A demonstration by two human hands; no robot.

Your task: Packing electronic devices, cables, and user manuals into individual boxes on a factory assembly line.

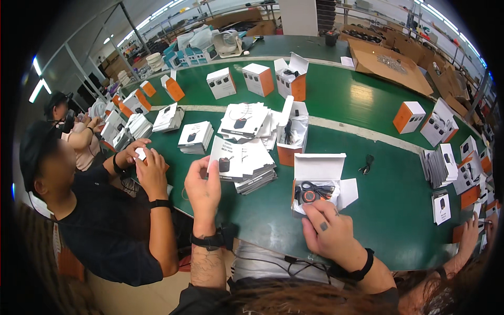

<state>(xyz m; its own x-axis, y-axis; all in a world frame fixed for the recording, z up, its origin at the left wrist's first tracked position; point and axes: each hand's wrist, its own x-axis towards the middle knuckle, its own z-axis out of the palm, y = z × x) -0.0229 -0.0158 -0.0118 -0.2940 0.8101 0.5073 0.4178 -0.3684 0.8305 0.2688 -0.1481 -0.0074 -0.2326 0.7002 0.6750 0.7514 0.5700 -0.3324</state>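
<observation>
My left hand (203, 190) pinches a thin white booklet (227, 157) with a black device pictured on it. Stacks of matching booklets (257, 173) lie just beyond and beside it. In front of my right hand (332, 227) an open white-and-orange box (319, 169) has its lid raised and a side flap folded out. Inside it are a coiled black cable (317, 187) and a round black device with an orange ring (308, 196). My right fingers curl over the box's near edge, hiding part of that edge and the fingertips.
Another open box (294, 143) stands beyond the booklets. A loose black cable (366, 164) lies on the green table (388, 226). Closed boxes (258, 80) line the far belt. On the left a co-worker (105, 210) handles a small box; another person's hand (469, 234) is at right.
</observation>
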